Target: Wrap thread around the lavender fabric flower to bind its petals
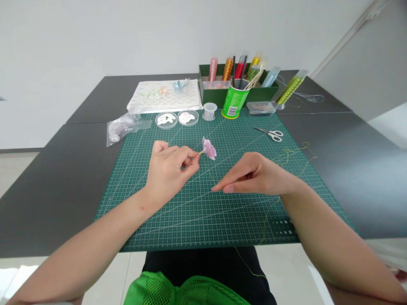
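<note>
Between the thumb and forefinger of my left hand (170,167) is the short green stem of a lilac flower (209,149), its petals facing right above the cutting mat. My right hand (251,176) is pinched closed to the right of the flower and a little nearer to me. A thin yellow-green thread (212,174) runs from near the flower's stem down to my right fingertips. More of the same fine thread lies loosely in curls on the mat by my right wrist, and a strand hangs over the front edge onto my lap.
A green gridded cutting mat (187,220) covers the middle of the dark table (349,148). White-handled scissors (271,134) lie at right. Behind are petal dishes (166,120), a green can (234,101) of tools, a dark green box (203,91) with coloured tubes, and a plastic bag (119,127).
</note>
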A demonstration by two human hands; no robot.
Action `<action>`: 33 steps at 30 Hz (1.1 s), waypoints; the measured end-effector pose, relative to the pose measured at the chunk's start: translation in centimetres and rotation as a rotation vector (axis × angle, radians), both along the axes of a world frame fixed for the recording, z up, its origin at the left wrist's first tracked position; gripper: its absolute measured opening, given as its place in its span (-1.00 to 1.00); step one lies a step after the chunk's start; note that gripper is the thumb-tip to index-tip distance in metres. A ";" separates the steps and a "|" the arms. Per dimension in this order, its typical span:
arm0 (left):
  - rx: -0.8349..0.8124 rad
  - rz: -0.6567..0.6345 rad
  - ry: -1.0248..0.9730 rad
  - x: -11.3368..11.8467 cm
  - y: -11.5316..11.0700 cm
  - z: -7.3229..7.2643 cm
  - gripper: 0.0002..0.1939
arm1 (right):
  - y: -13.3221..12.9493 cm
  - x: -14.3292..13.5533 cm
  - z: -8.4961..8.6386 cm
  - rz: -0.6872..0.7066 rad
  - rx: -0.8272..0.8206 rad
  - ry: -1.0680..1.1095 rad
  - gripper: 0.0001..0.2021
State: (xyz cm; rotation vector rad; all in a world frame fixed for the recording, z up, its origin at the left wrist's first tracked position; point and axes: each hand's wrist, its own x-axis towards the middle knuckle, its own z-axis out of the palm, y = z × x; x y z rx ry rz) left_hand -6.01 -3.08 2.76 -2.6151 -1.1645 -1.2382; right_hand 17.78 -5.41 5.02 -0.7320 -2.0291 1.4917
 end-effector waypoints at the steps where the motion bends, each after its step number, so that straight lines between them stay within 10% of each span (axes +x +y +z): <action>1: 0.000 -0.018 0.018 0.0 0.0 -0.1 -0.80 | -0.1 0.0 0.1 -0.003 0.006 0.015 -0.81; 17: 0.071 -0.340 0.214 1.1 -1.7 -0.8 -0.79 | 0.4 -0.7 -0.9 -0.485 0.157 0.088 -0.82; 33: 0.080 -0.248 0.078 0.7 -1.6 -0.1 -0.83 | 2.6 -0.2 -3.0 -0.445 -0.003 0.065 -0.76</action>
